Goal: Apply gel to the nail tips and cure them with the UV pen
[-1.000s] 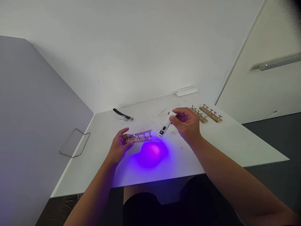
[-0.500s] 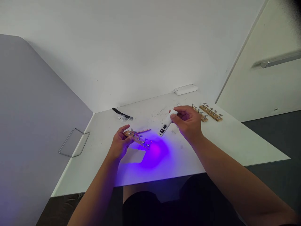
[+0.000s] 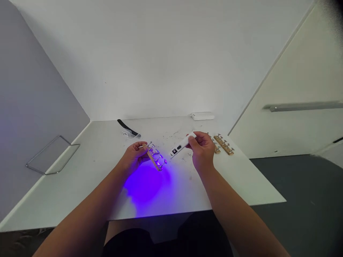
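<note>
My left hand (image 3: 133,156) is closed around the near end of a wooden strip stand (image 3: 153,161), which is tilted above the table. Several small metal holders stand along the strip, with glossy tips that look like nail tips, lit violet. My right hand (image 3: 202,149) pinches a slim white handheld UV lamp (image 3: 183,143) with a dark button and a small display. Its front end points down and left at the strip, a short gap away. A violet patch of light falls on the table under the strip. The lamp's emitting side is hidden.
Two more wooden strips with metal holders, one of them this strip (image 3: 227,148), lie past my right hand. A black nail file (image 3: 125,126) and a clear packet (image 3: 128,134) lie at the back left. A white power strip (image 3: 203,116) sits by the wall. Dark specks dot the white table (image 3: 96,171).
The lamp has come closer to the strip and tilted flatter. The strip has turned, and violet light now covers its tips. A thin copper-coloured stick seen behind the strip no longer shows. The view has shifted.
</note>
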Available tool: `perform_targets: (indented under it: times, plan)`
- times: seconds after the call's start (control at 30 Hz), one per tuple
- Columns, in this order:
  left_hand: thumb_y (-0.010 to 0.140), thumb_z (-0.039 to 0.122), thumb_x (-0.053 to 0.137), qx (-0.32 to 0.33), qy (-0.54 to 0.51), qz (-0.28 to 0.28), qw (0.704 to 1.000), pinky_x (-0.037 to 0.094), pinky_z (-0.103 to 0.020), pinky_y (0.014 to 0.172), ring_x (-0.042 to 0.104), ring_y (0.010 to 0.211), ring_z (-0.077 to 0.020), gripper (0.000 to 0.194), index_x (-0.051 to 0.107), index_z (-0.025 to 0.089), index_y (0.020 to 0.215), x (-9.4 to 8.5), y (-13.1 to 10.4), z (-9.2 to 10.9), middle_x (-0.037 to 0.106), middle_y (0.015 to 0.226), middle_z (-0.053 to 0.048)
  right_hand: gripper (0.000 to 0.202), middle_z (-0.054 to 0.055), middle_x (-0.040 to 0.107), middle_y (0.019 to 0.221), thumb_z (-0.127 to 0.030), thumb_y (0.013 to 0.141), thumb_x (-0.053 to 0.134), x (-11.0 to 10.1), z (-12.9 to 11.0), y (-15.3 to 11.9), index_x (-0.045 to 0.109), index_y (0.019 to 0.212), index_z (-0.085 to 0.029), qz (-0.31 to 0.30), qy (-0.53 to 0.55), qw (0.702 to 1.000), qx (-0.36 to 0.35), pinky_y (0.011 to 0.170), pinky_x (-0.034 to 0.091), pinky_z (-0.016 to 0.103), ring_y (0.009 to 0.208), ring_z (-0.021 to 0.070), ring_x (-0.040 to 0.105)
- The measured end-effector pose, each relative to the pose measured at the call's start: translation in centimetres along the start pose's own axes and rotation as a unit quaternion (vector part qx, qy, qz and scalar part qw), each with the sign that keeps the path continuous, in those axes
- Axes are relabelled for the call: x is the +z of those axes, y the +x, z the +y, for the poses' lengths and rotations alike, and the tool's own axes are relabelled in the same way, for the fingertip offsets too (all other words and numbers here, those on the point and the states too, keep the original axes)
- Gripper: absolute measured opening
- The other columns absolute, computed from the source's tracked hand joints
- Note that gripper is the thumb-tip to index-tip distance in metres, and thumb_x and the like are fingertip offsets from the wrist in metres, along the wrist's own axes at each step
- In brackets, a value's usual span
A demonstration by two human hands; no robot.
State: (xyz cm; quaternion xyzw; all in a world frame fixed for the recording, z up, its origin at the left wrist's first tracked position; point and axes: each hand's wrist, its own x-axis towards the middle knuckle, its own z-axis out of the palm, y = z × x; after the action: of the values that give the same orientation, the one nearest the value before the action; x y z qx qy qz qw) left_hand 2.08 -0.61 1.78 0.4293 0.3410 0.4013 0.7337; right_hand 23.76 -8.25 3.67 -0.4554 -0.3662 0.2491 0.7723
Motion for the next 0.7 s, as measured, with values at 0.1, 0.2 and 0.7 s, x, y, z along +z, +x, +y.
perform_targets:
  times: [0.1,0.2,0.7]
  plan:
    - [0.064,0.022,0.072,-0.015,-0.013,-0.014,1.0,0.051,-0.03,0.062,0.061,0.06,-0.0124,0.029,0.053,0.014,0.085,0.0,0.3,-0.3,0.061,0.067,0.0,0.026,-0.004,0.057,0.069,-0.031,0.068,0.069,0.2,0.4,0.0,0.059,0.089,-0.02,0.015,-0.001,0.999,0.028,0.06,0.054,0.031,0.062,0.0108,0.057]
    - [0.065,0.023,0.071,-0.022,-0.023,-0.019,0.999,0.049,-0.027,0.057,0.059,0.057,-0.0116,0.026,0.055,0.013,0.083,-0.1,0.2,-0.5,0.061,0.065,0.0,0.03,-0.005,0.053,0.067,-0.03,0.068,0.069,0.3,0.7,-0.2,0.061,0.095,-0.021,0.015,-0.007,0.999,0.049,0.061,0.055,0.031,0.062,0.0102,0.057]
    - [0.067,0.02,0.067,-0.028,-0.014,-0.019,0.999,0.045,-0.029,0.059,0.055,0.055,-0.0107,0.023,0.061,0.014,0.088,-0.8,0.0,-1.1,0.06,0.068,-0.001,0.032,-0.004,0.053,0.069,-0.033,0.066,0.071,1.4,1.7,-1.2,0.065,0.096,-0.022,-0.024,-0.039,0.994,0.104,0.06,0.056,0.03,0.059,0.0089,0.057]
